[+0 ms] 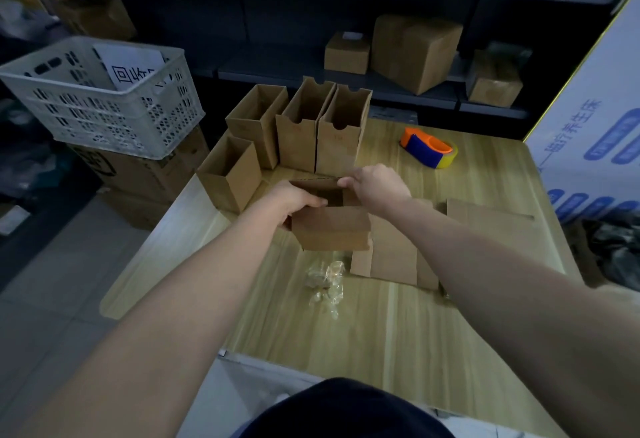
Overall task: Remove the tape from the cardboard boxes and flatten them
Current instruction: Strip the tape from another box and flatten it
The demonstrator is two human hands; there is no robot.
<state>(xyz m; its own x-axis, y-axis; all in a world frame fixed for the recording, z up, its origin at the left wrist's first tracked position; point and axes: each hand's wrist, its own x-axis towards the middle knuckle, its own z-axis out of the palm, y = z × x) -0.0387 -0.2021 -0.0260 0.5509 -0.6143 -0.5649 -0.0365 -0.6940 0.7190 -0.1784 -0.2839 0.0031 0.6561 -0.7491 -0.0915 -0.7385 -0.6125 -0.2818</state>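
Left hand (pixel 294 200) clamped on the held box (pixel 330 226) left side; right hand (pixel 375 183) pinching its far flap. Behind held box: four upright open boxes (pixel 301 129). Right: flattened cardboard (pixel 394 254). Nearer: crumpled tape (pixel 325 282).

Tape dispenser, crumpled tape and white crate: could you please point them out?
tape dispenser (pixel 423 149), head view, blue body.
crumpled tape (pixel 325 279), head view, middle of the wad.
white crate (pixel 104 115), head view, front wall.

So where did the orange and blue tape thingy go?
The tape dispenser sits on the wooden table, at the far right side, just right of the tall open boxes and beyond the person's right hand.
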